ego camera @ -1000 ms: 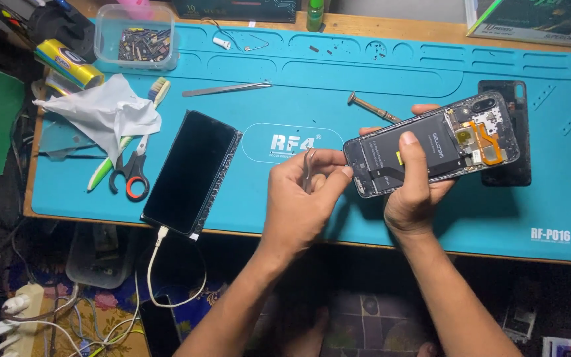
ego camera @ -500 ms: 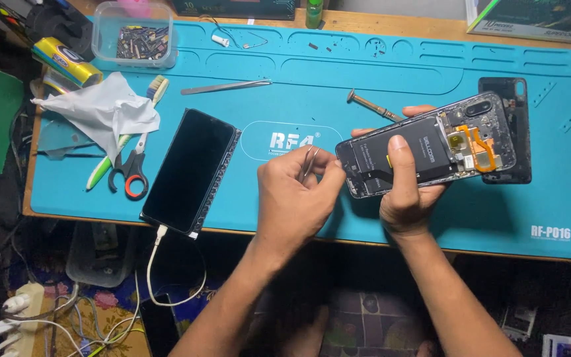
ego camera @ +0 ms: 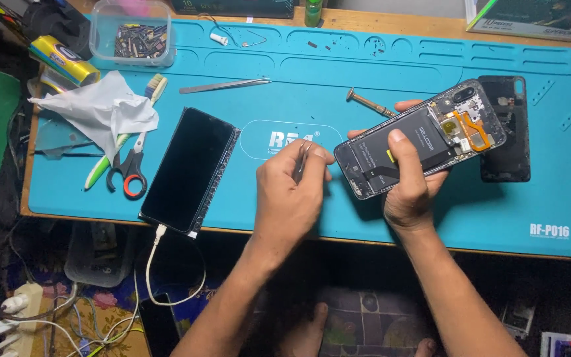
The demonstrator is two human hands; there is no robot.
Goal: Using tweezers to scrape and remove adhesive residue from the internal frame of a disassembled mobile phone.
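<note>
Right hand (ego camera: 410, 188) grips an opened phone (ego camera: 424, 139) above the blue work mat (ego camera: 338, 86), thumb pressed across the battery, fingers wrapped behind; phone tilted, camera end up and right. Left hand (ego camera: 290, 192) just beside its lower end, fingers pinched shut on slim tweezers (ego camera: 301, 162). Black back cover (ego camera: 505, 129) lies on the mat, partly hidden behind the phone. Small screwdriver (ego camera: 369, 103) just above the phone. Well to the left: second phone (ego camera: 190, 170) face up with cable attached, scissors (ego camera: 130, 168), crumpled tissue (ego camera: 97, 109), toothbrush (ego camera: 127, 132), flat metal pry tool (ego camera: 225, 85), clear parts box (ego camera: 132, 32).
</note>
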